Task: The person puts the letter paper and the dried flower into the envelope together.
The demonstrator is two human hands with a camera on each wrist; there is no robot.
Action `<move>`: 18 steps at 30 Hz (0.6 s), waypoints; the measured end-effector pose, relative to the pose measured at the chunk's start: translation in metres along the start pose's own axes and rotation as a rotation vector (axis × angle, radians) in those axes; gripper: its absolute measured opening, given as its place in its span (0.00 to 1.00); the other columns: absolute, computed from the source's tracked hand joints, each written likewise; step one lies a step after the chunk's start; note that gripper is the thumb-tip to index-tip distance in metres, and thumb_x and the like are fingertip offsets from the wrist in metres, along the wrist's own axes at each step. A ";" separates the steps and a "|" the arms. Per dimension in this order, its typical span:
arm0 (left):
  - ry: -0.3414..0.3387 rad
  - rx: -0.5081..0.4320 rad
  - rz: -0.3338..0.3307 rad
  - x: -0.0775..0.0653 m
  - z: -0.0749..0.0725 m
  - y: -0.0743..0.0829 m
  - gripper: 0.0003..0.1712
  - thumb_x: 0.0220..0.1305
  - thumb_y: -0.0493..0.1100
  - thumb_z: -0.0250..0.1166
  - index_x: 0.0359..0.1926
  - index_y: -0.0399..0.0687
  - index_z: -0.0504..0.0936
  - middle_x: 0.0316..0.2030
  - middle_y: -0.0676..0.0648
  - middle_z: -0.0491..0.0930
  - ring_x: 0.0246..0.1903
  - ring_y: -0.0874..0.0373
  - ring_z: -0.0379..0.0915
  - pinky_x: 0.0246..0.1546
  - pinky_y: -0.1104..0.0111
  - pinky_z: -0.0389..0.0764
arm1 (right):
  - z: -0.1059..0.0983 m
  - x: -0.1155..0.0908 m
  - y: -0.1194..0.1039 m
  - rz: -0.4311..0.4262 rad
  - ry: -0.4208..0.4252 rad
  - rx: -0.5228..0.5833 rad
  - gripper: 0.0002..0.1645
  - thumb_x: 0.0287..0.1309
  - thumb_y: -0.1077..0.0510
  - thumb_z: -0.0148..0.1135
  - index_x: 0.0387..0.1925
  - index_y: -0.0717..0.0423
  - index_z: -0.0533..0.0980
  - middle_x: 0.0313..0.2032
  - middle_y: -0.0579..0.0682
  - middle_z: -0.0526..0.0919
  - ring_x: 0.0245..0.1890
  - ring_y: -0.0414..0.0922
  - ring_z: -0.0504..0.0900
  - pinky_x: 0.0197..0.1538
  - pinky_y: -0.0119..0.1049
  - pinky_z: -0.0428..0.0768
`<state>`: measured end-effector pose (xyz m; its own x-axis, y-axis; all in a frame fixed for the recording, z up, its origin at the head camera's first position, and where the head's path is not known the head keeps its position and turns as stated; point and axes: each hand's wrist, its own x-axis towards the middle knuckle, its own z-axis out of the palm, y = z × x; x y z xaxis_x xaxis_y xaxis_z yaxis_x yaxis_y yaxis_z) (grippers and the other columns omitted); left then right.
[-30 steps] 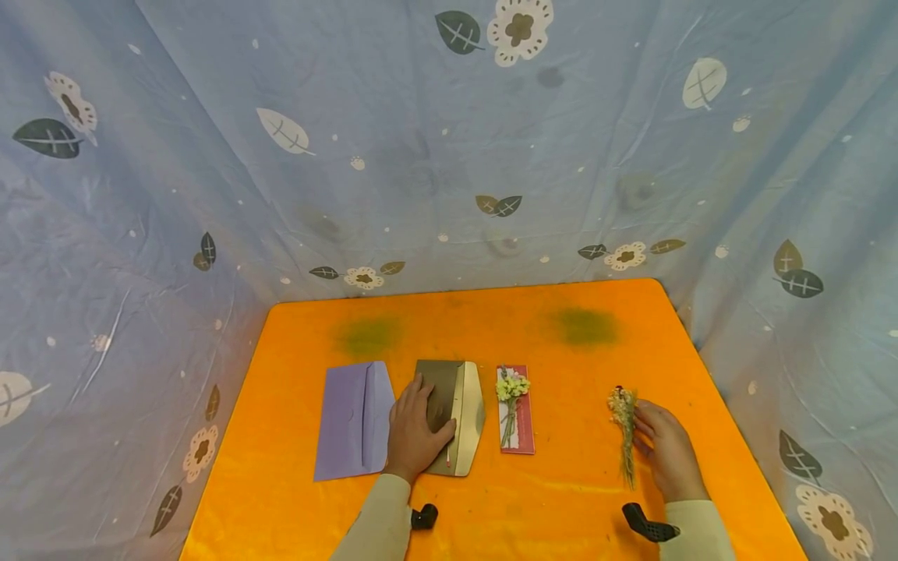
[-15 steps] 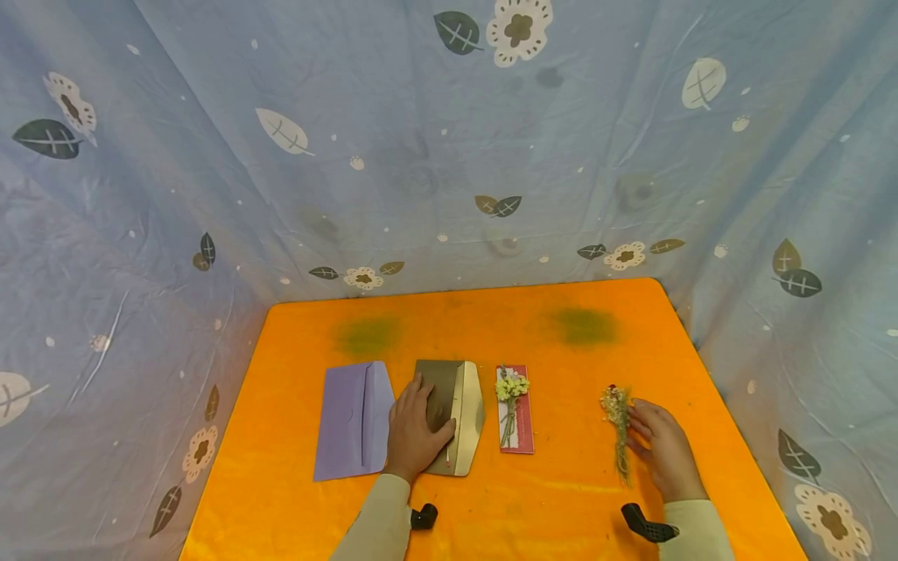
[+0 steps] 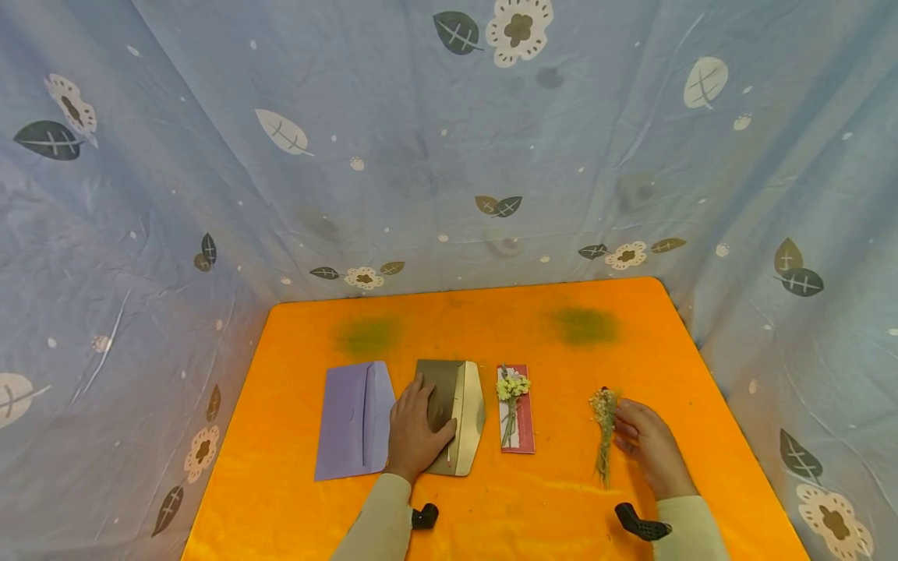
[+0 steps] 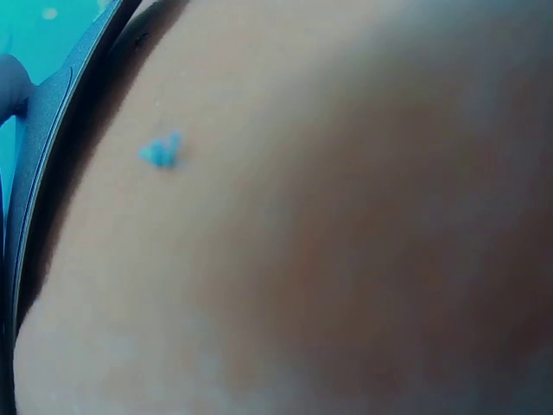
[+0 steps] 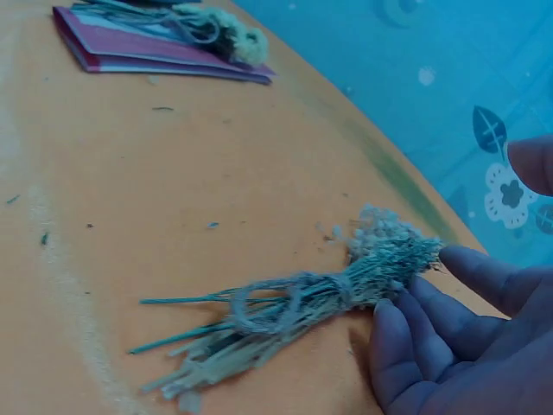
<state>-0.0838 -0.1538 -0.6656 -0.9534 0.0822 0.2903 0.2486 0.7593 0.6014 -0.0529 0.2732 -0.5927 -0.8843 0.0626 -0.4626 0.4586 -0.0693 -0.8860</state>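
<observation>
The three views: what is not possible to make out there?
Head view: part of the dark envelope, under the left hand.
Head view: part of the red card, under the yellow flowers.
Left wrist view: what the blue speck is, too blurred.
Right wrist view: part of the right hand, past the right edge.

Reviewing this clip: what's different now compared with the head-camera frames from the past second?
The dried flower bouquet has moved left, nearer the red card, with the right hand moving along beside it, fingers at its side. Nothing else was visibly taken or let go. Unchanged: left hand resting on the olive envelope, purple envelope, red card and its yellow flower bunch.
</observation>
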 end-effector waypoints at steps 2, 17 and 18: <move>-0.013 0.004 -0.010 0.000 -0.001 0.000 0.45 0.65 0.57 0.73 0.76 0.41 0.75 0.83 0.39 0.58 0.79 0.40 0.56 0.75 0.39 0.53 | 0.003 0.001 0.000 0.003 -0.014 -0.039 0.49 0.85 0.34 0.46 0.85 0.64 0.50 0.78 0.61 0.58 0.70 0.52 0.66 0.57 0.33 0.79; 0.024 -0.004 0.019 -0.001 0.000 -0.001 0.44 0.65 0.57 0.74 0.75 0.42 0.75 0.82 0.37 0.60 0.78 0.39 0.57 0.74 0.37 0.55 | 0.007 -0.004 -0.003 -0.036 -0.009 -0.035 0.52 0.84 0.37 0.53 0.88 0.60 0.43 0.80 0.65 0.54 0.77 0.61 0.61 0.59 0.34 0.80; 0.027 -0.004 0.022 -0.001 0.001 -0.001 0.43 0.64 0.57 0.74 0.75 0.41 0.75 0.82 0.37 0.60 0.78 0.38 0.58 0.73 0.36 0.56 | 0.007 -0.004 -0.004 -0.033 -0.005 -0.039 0.52 0.84 0.37 0.53 0.88 0.60 0.43 0.80 0.66 0.55 0.76 0.61 0.62 0.59 0.34 0.81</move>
<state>-0.0834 -0.1545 -0.6671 -0.9426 0.0812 0.3239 0.2704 0.7549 0.5975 -0.0516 0.2659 -0.5873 -0.8994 0.0590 -0.4332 0.4322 -0.0286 -0.9013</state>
